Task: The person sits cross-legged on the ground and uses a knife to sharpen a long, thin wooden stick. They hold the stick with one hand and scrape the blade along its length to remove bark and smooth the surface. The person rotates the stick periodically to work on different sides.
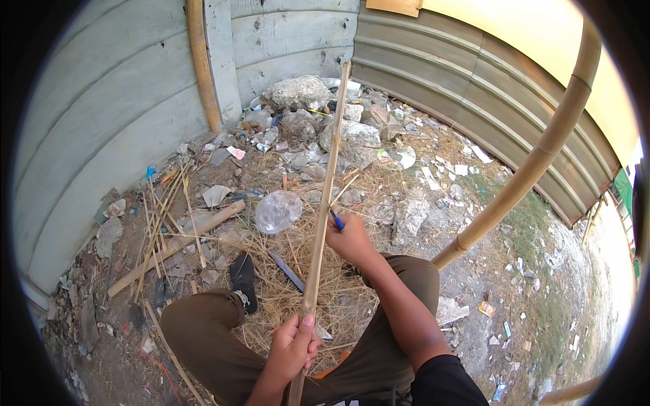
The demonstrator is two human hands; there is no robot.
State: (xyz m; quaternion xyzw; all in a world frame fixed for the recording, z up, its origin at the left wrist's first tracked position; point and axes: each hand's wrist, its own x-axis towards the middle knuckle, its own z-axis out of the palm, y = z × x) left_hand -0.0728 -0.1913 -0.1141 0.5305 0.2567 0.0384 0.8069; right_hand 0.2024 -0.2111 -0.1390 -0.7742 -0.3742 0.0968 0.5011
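Note:
My left hand (292,346) is wrapped round the lower part of a long split bamboo strip (328,186), which slants up and away from me between my knees. Farther along the strip, my right hand (349,239) is closed on a blue-handled knife (337,220) at the strip's right side. Most of the knife is hidden by my fingers and the strip. From the strip near the knife, a thin pale sliver (346,189) sticks out to the right. A flat grey blade (286,270) lies on the straw-like shavings (277,298) just left of the strip.
Thin bamboo sticks (162,223) and a thick bamboo piece (177,249) lie at left. A clear plastic bag (278,212) sits ahead, with rocks (296,93) and litter beyond. A concrete wall (128,101), a metal fence (467,74) and a bamboo pole (525,177) surround me.

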